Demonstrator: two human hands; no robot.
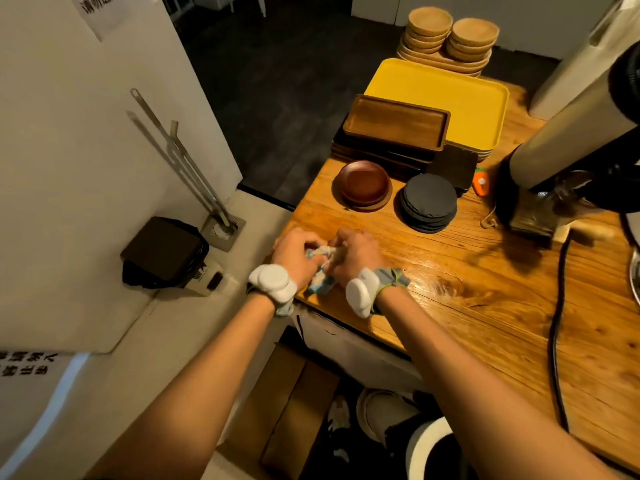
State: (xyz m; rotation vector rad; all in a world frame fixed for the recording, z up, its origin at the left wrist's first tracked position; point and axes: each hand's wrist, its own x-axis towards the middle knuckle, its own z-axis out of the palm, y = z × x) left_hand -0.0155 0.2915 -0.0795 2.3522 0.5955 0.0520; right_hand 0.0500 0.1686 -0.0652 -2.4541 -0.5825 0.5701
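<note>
A small white and blue cloth (320,282) lies bunched at the near left corner of the wooden counter (485,289). My left hand (294,252) grips its left part with curled fingers. My right hand (353,254) grips its right part, close against the left hand. Most of the cloth is hidden between the two hands; a blue and white end shows below them. Both wrists carry white round devices on straps.
Behind the hands stand a stack of brown wooden saucers (363,185) and a stack of dark round coasters (429,202). Farther back are dark wooden trays (394,126), a yellow tray (446,98) and light wooden plates (450,36). A machine (554,174) and black cable (557,306) occupy the right.
</note>
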